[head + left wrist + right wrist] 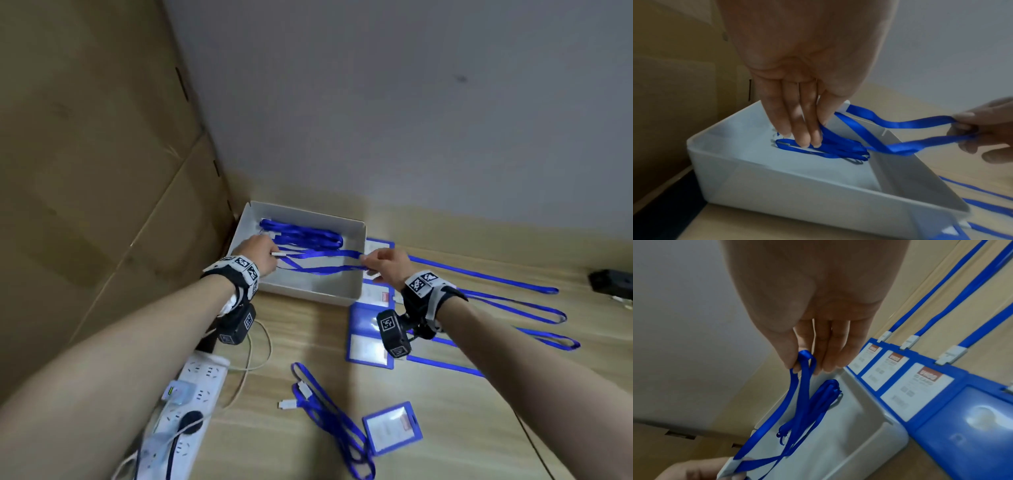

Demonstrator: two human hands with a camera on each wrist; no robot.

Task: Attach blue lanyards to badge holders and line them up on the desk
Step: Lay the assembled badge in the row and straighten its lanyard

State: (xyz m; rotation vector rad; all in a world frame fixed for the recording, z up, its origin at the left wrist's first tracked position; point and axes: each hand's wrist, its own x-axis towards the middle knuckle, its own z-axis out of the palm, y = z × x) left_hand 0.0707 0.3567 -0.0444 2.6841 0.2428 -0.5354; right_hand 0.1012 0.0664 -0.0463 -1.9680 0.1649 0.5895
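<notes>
Lanyard [322,262]: stretched over tray [318,291]. L hand [258,251] pinches its white clip end, R hand [387,265] pinches loop end. More lanyards [301,234] in tray.

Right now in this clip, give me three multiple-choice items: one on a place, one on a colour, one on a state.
1. Where does the lanyard bundle lie?
A. in the white tray
B. on the power strip
C. on the wall

2. What colour are the badge holders' frames?
A. red
B. blue
C. green

3. What are the hands doing?
A. both idle
B. only one holds something
C. the left hand and right hand stretch one lanyard between them

Key: 1 A, the bundle rests on the tray floor; 2 B, every frame is blue; 3 C, the left pinches the clip end, the right pinches the loop.
</notes>
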